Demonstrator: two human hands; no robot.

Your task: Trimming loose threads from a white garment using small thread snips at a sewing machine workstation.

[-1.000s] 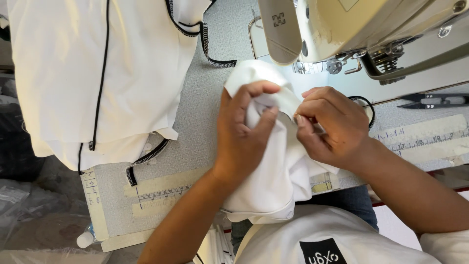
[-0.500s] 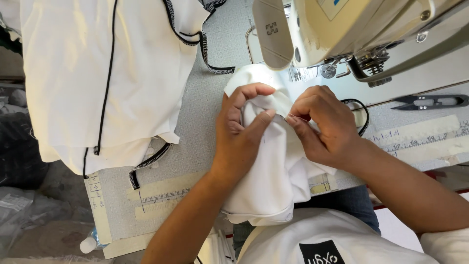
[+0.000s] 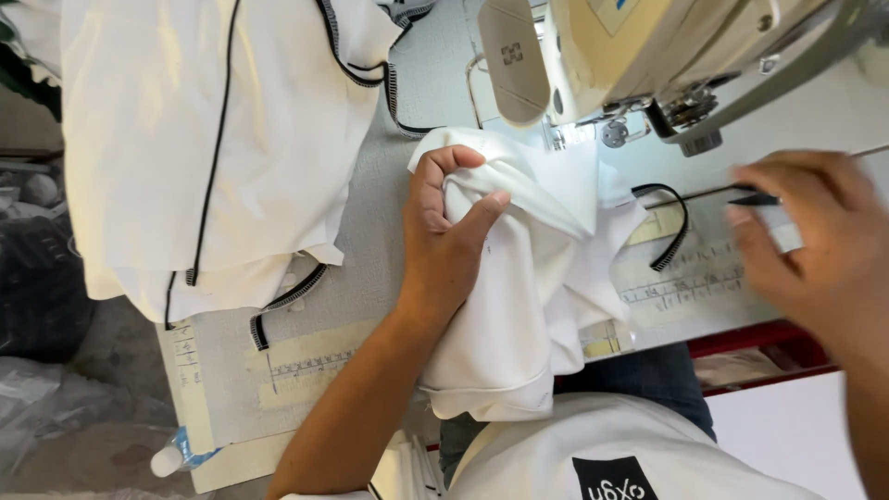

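My left hand [image 3: 449,236] is shut on a bunched fold of the white garment [image 3: 519,315], pressing it on the grey sewing table [image 3: 370,278] just in front of the sewing machine [image 3: 639,46]. The garment hangs over the table's near edge onto my lap. My right hand [image 3: 820,250] is blurred at the right, away from the cloth. Its fingers curl over black thread snips [image 3: 755,196] lying on the table, and whether they grip the snips is unclear. A short loop of black trim [image 3: 674,231] lies between the garment and my right hand.
A pile of white garments with black piping [image 3: 204,139] covers the table's left part and droops over its edge. Paper ruler strips [image 3: 306,366] are stuck to the tabletop. A plastic bottle [image 3: 176,456] lies low at the left, beside dark bags [image 3: 37,287].
My right hand left the garment and swung right to the snips. My left hand stayed on the cloth and now grips it alone.
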